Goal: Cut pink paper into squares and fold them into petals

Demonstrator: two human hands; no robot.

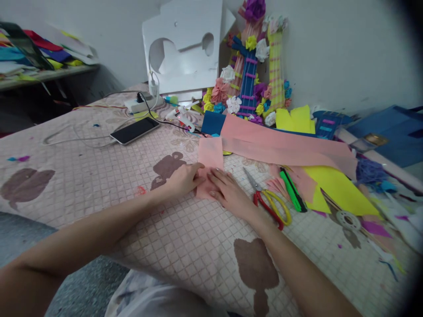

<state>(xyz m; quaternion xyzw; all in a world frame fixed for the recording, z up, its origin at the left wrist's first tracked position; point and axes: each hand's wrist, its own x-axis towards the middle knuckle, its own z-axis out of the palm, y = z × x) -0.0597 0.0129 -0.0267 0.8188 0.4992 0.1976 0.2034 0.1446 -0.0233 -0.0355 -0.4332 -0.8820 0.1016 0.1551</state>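
Note:
A short strip of pink paper lies on the table in front of me. My left hand is at the strip's left edge, fingers curled and closed on it, with thumb and forefinger on the paper. On its right side my right hand rests with fingers stretched out, pressing the strip down. Scissors with one red and one yellow handle lie just right of that hand. Beyond them is a green utility knife. Part of the strip is hidden under my fingers.
Long pink paper and yellow paper lie to the right. A hot glue gun, a phone on a cable and a power strip are farther back. Flower-decorated paper guitars lean on the wall beside white board.

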